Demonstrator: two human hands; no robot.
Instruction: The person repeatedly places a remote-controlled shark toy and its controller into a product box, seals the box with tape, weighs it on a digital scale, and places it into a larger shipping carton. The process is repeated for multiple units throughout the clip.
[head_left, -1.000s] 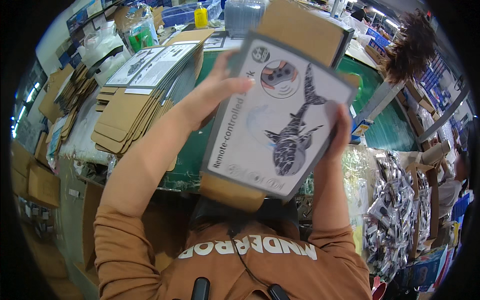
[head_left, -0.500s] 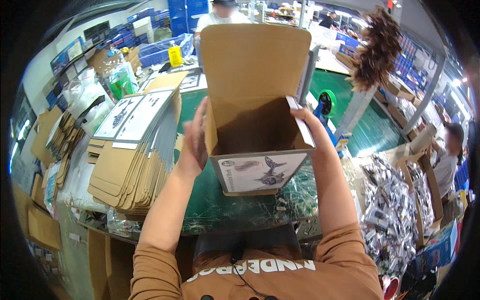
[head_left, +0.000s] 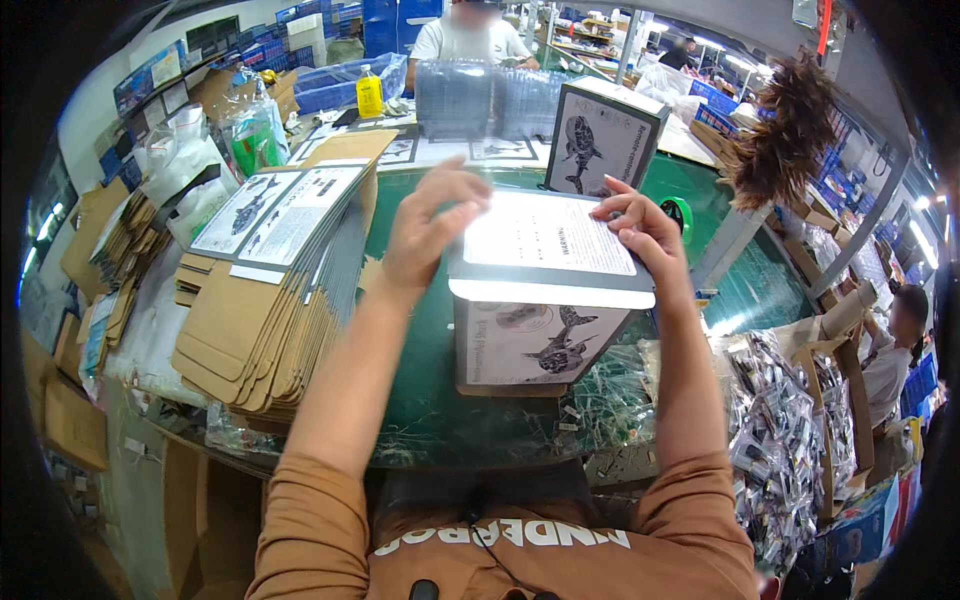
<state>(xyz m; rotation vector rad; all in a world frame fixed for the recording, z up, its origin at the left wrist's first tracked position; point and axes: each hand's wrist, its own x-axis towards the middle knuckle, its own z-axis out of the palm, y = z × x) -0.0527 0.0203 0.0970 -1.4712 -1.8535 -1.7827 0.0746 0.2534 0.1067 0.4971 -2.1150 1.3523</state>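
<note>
A printed cardboard box point(head_left: 540, 345) with a sea-creature picture on its front stands on the green tabletop before me. Its white printed lid point(head_left: 550, 235) lies folded over the top, and a pale tuck flap point(head_left: 550, 293) sticks out along the front edge. My left hand point(head_left: 425, 225), slightly blurred, is open at the lid's left side; whether it touches is unclear. On the lid's right edge rests my right hand point(head_left: 645, 235), open, with bent fingers apart. A second printed box point(head_left: 600, 140) stands upright just behind, to the right.
A stack of flattened cartons point(head_left: 265, 310) fills the left side. Clear plastic trays point(head_left: 490, 100) stand at the back before a co-worker point(head_left: 475, 40). A yellow bottle point(head_left: 369, 92) is nearby. Bagged small parts point(head_left: 770, 430) heap at right; a brown duster point(head_left: 785, 130) hangs above.
The raised lid has come down over the box opening, revealing the second box and plastic trays behind. My right hand has let go of the side flap and now rests on the lid.
</note>
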